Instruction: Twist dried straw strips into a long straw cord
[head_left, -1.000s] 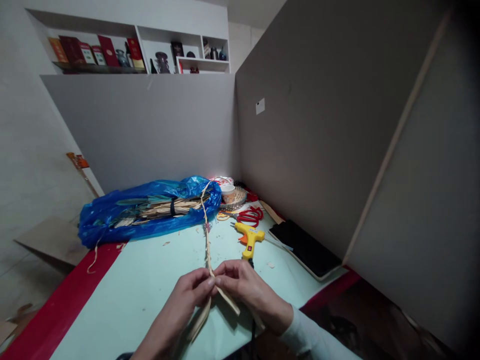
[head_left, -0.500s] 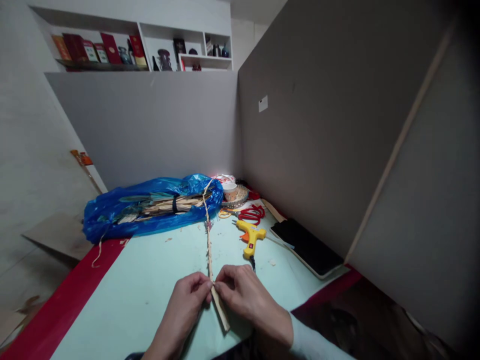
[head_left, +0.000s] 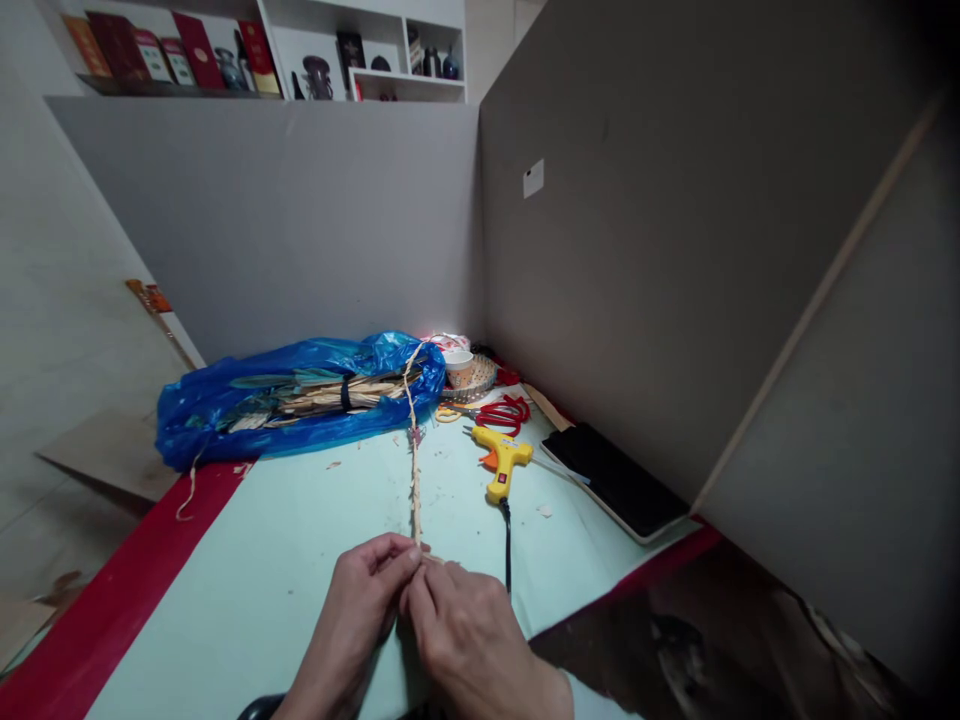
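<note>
Grey panels (head_left: 262, 220) behind and right of a pale green tabletop (head_left: 225, 590) with red edging; shelf of boxes and bottles (head_left: 199, 55) high beyond. Left hand (head_left: 375, 590) and right hand (head_left: 461, 620) together, fingertips touching, both pinched narrow on near end of twisted straw-colored cord (head_left: 415, 490); exact grip of right fingers partly hidden. Cord runs straight ahead from hands, far part over right end of blue plastic bag (head_left: 322, 355). Bag lies ahead-left of hands, holding bundle of dried strips (head_left: 315, 398) with dark band. Ahead-right of hands: yellow glue gun (head_left: 504, 462) on its side, black cable (head_left: 508, 545) trailing back toward right hand. Beyond gun: red-handled scissors (head_left: 504, 413), paper cup (head_left: 459, 370), woven tray (head_left: 484, 378). Black flat slab (head_left: 615, 480) farther right, along panel.
</note>
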